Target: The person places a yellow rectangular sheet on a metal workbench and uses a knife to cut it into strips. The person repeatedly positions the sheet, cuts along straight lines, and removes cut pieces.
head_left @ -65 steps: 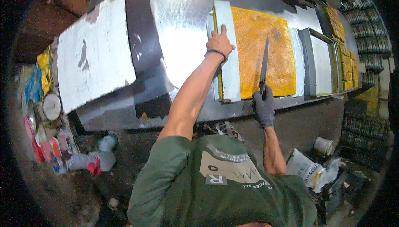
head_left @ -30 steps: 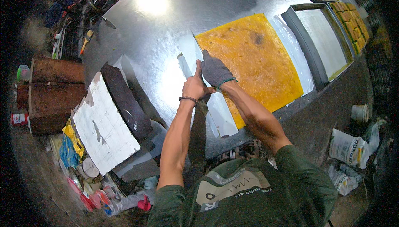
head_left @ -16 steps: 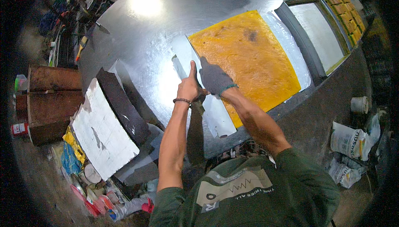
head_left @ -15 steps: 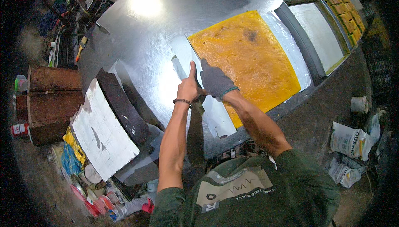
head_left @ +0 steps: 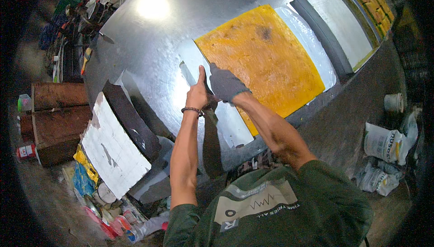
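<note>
A flat yellow sheet cake [head_left: 266, 61] with a glossy, browned top lies on white paper [head_left: 233, 127] on the metal table. A strip of the paper shows along its left edge. My bare left hand [head_left: 197, 94] is over this strip, one digit stretched forward and the others curled inward. In a dark grey glove, my right hand [head_left: 227, 84] is beside it, closed at the cake's left edge. A thin dark line runs along that edge ahead of the glove; whether it is a blade or shadow I cannot tell. What lies between the two hands is hidden.
An empty-looking metal tray [head_left: 341, 25] stands to the right, beside a tray of cut yellow pieces [head_left: 370, 3]. A peeling white board [head_left: 115, 145] lies at the table's left corner. A brush [head_left: 86, 61] is at the left edge. White bags [head_left: 384, 143] sit on the floor at right.
The whole view has shifted a little, so table and cake appear slightly further left. Both hands stay at nearly the same place by the cake's left edge.
</note>
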